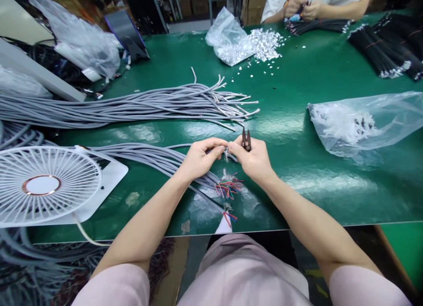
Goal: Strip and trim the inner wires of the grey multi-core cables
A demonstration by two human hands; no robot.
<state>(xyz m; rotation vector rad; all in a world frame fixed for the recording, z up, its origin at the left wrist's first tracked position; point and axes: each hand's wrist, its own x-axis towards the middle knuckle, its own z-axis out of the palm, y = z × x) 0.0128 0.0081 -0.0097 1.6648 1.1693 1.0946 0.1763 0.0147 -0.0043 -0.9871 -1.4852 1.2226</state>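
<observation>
Near the middle of the green table, my left hand pinches a grey cable close to its frayed end. My right hand meets it there, thumb and fingers closed at the same cable end. Dark-bladed snips are held in my right hand, blades pointing away from me; their handles are hidden in the palm. Below my hands lies a bunch of stripped cable ends with red, blue and other coloured wires fanned out. One separate stripped cable end rests by the table's front edge.
A bundle of grey cables lies across the table beyond my hands. A white fan stands at left. Bags of white parts and small pieces lie right and far. Opposite, a person's hands work beside black cable bundles.
</observation>
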